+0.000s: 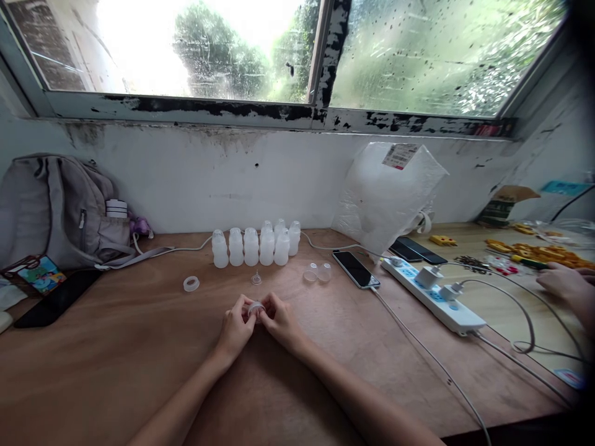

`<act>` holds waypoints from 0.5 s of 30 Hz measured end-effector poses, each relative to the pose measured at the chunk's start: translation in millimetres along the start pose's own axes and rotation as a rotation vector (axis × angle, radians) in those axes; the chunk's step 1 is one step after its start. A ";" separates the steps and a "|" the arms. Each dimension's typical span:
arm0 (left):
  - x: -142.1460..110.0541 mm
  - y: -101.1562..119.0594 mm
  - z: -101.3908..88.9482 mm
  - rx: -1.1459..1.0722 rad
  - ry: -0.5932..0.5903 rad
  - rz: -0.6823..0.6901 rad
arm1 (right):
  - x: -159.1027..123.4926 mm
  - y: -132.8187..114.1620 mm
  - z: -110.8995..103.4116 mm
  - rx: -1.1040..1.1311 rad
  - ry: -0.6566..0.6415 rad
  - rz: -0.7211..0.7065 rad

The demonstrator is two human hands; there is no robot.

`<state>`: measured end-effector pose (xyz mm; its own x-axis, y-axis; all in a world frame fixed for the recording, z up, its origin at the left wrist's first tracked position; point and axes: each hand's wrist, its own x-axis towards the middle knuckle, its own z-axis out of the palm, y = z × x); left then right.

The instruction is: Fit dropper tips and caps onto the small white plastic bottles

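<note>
My left hand [236, 329] and my right hand [281, 323] meet over the middle of the wooden table. Between their fingertips they pinch a whitish translucent bottle collar ring [255, 306] from both sides. Fingers cover part of it, so I cannot tell whether anything sits inside. Just beyond the hands, a clear bottle teat [256, 280] stands on the tabletop. Farther left lies another collar ring [186, 287]. To the right are two clear dome caps [324, 273], side by side. Several frosted baby bottles [251, 248] stand upright in a cluster near the wall.
A phone [356, 269] on a cable and a white power strip [432, 294] lie to the right. A plastic bag [385, 192] leans on the wall. At left are a grey backpack [60, 204] and a black case [58, 300]. Another person's hand [564, 285] is at far right near yellow parts.
</note>
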<state>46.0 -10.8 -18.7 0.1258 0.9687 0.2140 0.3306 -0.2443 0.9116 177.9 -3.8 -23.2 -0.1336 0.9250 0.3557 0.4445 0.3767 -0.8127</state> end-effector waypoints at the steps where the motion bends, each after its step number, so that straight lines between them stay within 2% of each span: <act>1: 0.0 -0.6 0.0 0.003 0.002 -0.002 | -0.2 -0.4 -0.2 -0.012 0.002 -0.010; 4: 1.4 -4.3 -1.0 0.008 0.031 0.001 | -0.6 -3.1 -3.4 -0.003 -0.038 -0.048; 7: 5.1 -8.9 -3.8 -0.028 0.068 0.003 | -0.6 -6.6 -7.5 0.130 -0.124 -0.042; 12: 11.0 -12.9 -8.6 -0.057 0.009 0.071 | 4.7 1.2 -6.0 0.445 -0.089 0.183; 15: 11.5 -13.5 -7.9 -0.101 -0.039 0.117 | 9.2 10.8 -5.3 0.554 -0.158 0.298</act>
<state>35.6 4.0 -25.8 0.1949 0.9310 0.3087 0.2165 -0.3478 0.9122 186.2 8.6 -26.2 -0.2222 0.9742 0.0400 -0.0347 0.0331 -0.9989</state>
